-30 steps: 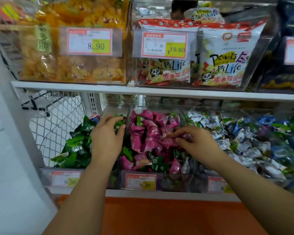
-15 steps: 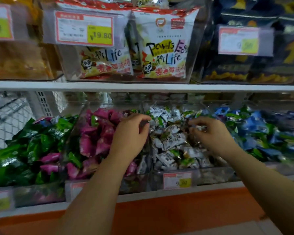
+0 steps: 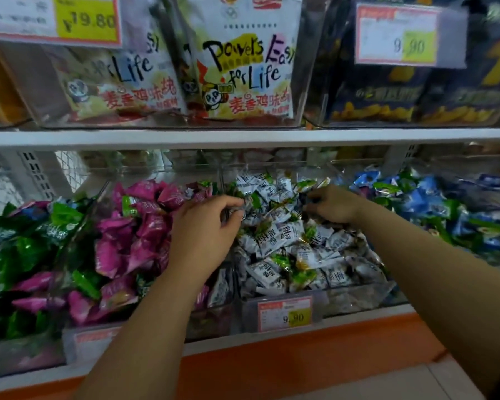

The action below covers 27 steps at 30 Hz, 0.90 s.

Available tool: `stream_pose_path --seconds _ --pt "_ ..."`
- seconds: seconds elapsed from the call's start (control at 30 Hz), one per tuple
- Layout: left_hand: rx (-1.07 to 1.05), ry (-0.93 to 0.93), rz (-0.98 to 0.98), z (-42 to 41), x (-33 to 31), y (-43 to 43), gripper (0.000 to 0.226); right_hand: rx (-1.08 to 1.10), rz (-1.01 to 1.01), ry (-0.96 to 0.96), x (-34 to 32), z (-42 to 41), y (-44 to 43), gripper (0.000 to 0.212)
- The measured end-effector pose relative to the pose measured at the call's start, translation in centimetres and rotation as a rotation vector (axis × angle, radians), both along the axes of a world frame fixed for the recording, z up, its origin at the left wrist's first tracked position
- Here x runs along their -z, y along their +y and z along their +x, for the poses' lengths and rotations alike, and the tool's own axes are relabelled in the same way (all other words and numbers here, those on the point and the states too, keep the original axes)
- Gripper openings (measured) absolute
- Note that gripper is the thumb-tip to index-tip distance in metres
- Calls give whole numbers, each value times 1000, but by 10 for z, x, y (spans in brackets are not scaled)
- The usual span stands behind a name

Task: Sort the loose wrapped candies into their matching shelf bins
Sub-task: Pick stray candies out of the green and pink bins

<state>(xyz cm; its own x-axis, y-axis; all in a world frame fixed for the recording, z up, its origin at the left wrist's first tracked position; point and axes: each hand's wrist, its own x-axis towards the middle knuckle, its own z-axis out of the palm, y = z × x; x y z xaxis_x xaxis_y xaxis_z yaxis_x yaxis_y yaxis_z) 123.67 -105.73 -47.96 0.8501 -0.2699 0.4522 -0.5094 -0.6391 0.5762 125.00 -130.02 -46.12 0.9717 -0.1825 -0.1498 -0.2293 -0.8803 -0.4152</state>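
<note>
Clear bins on the lower shelf hold wrapped candies: green candies (image 3: 26, 243) at the left, then pink candies (image 3: 139, 232), white candies (image 3: 286, 243) and blue candies (image 3: 445, 203) at the right. Some green and white pieces lie mixed among the pink ones. My left hand (image 3: 205, 235) hovers over the divider between the pink and white bins, thumb and forefinger pinching a small pale wrapped candy (image 3: 235, 210). My right hand (image 3: 334, 206) reaches into the back of the white bin, its curled fingertips pinching a candy (image 3: 311, 200) in the pile.
A white shelf board (image 3: 243, 137) runs just above the bins, with snack bags (image 3: 243, 73) in clear boxes on it. Price tags (image 3: 285, 314) hang on the bin fronts. An orange shelf edge (image 3: 300, 359) lies below.
The view has swung right. Both hands have moved rightward from the green and pink bins to the white candy bin, the left one now at the pink-white divider.
</note>
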Motion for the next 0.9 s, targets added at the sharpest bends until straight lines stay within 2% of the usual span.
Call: stream_pose_path --seconds 0.07,0.2,0.37,0.5,0.57,0.7,0.73,0.83,0.9 --pt "-1 -2 -25 -1 -1 0 20 -2 2 -44 3 -3 0 18" --pt "2 -20 -37 -2 2 0 19 3 83 -213 5 -26 -5 34" --pt "-5 -29 -36 -4 3 -2 19 91 229 -577 -1 -58 -4 31" --pt "-2 -45 -48 -5 4 -2 19 262 56 -858 4 -80 -18 29" --pt "-8 -34 -59 -5 6 -2 19 353 -23 -858 5 -87 -33 30" --pt "-14 -49 -74 -5 9 -2 19 387 -9 -515 14 -94 -53 41" --pt "-15 -57 -76 -4 10 -2 19 385 -15 -482 17 -94 -55 41" --pt "-21 -54 -80 -2 10 -2 19 353 -97 -605 15 -91 -49 36" --pt "-25 -51 -78 -2 10 -3 19 258 -137 -686 8 -86 -36 32"
